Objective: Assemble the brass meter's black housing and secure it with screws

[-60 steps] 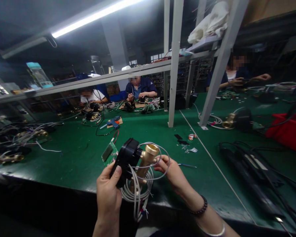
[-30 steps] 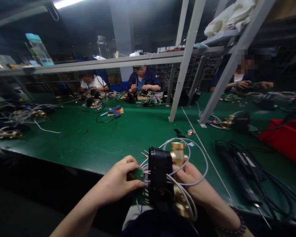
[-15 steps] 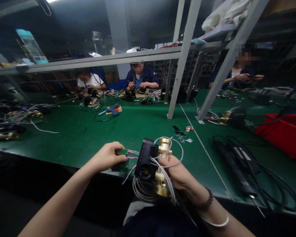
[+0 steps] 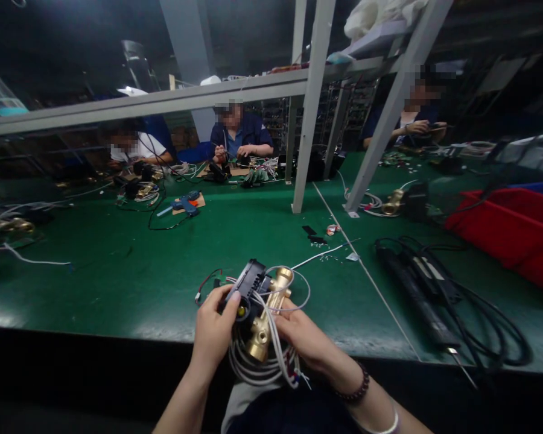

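Two parts hang at the surface's (image 4: pixel 140 289) near edge: my left hand (image 4: pixel 212 333) pinches the case (image 4: pixel 251 281), my right hand (image 4: pixel 305 337) grips the pipe (image 4: pixel 276 299). I judge the pipe heavy and slick, the case stiff, the cable (image 4: pixel 253 375) limp; I'd lift by the pipe.

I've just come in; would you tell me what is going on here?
A person's left hand grips a black housing, and the right hand holds the brass fitting beside it, at the near edge of the green bench. Coiled grey cable hangs beneath. A blue glue gun lies on cardboard, a black corded tool to the right; three other people are across the bench.
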{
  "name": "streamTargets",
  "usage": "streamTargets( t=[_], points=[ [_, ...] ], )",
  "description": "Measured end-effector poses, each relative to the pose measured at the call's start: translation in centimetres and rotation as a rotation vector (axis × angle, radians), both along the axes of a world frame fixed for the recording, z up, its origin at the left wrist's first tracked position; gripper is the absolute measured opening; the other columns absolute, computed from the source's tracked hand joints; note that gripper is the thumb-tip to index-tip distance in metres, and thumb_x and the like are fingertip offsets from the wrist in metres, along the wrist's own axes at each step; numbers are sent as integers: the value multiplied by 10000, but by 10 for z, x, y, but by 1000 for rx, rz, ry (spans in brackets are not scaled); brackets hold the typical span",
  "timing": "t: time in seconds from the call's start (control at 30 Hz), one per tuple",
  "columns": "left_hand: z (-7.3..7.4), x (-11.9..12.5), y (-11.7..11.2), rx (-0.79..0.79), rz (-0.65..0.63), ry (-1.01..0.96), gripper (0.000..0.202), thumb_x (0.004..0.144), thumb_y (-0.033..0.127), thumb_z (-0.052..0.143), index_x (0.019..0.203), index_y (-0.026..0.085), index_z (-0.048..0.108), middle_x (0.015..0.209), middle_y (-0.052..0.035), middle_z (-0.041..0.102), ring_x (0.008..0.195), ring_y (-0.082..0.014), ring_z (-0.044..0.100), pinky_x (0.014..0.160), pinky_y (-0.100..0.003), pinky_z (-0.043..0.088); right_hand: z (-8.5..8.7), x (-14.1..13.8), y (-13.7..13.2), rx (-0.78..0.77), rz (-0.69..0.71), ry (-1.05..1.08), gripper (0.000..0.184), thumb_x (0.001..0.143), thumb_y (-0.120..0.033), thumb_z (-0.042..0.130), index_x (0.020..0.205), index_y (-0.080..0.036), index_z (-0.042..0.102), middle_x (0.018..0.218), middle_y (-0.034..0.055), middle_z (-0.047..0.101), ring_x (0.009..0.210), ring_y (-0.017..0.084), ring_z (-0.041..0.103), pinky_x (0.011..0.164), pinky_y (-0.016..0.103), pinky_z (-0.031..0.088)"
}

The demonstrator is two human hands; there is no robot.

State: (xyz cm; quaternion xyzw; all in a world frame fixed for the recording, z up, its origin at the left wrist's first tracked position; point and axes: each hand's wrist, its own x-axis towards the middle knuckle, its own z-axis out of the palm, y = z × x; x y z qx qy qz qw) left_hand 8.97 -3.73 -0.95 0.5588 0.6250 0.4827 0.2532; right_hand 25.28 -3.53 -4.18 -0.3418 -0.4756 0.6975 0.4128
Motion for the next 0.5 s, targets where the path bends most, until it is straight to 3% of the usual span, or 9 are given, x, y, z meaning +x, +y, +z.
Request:
streamTargets(
  t=[0.07, 0.13, 0.2, 0.3, 0.37, 0.5],
  points=[
    [-6, -2, 5, -10, 58, -149, 378, 692, 523, 603, 765, 163, 692, 758, -68, 666, 756, -241, 599, 706, -327, 459, 1, 18, 2, 55, 47, -185, 323, 749, -421, 581, 946, -166, 608, 780, 51, 670, 676, 201, 638, 563, 299, 514],
    [-12, -6, 7, -4, 114, -242, 399, 666, 541, 641, 744, 153, 691, 741, -58, 659, 732, -222, 585, 674, -302, 448, 5, 42, 10, 127, 5, -413, 254, 816, -344, 497, 896, -145, 633, 709, 63, 657, 625, 207, 632, 527, 308, 508],
    [-19, -9, 7, 9, 154, -304, 407, 658, 540, 669, 769, 148, 689, 750, -47, 658, 723, -203, 576, 661, -284, 442, 12, 67, 28, 241, -122, -651, 246, 869, -228, 422, 942, -132, 636, 821, 108, 667, 769, 237, 641, 686, 381, 522],
    [-30, -12, 7, 41, 214, -384, 408, 651, 532, 695, 789, 148, 679, 746, -32, 654, 714, -188, 576, 652, -269, 447, 18, 92, 71, 440, -239, -944, 258, 862, -92, 473, 1088, -115, 596, 1152, 165, 586, 1140, 285, 505, 1009, 490, 344],
    [-35, -13, 7, 61, 246, -427, 411, 644, 529, 704, 795, 148, 672, 749, -29, 655, 718, -188, 586, 656, -270, 457, 18, 96, 102, 540, -191, -1079, 221, 833, -88, 582, 1051, -118, 603, 1200, 132, 557, 1196, 285, 453, 1037, 513, 310],
    [-35, -14, 7, 78, 275, -472, 415, 616, 526, 715, 785, 151, 660, 757, -28, 655, 736, -198, 601, 664, -283, 473, 24, 88, 142, 693, -33, -1253, 67, 855, -183, 637, 882, -123, 619, 1029, 55, 611, 1044, 226, 550, 934, 456, 432]
  ],
)
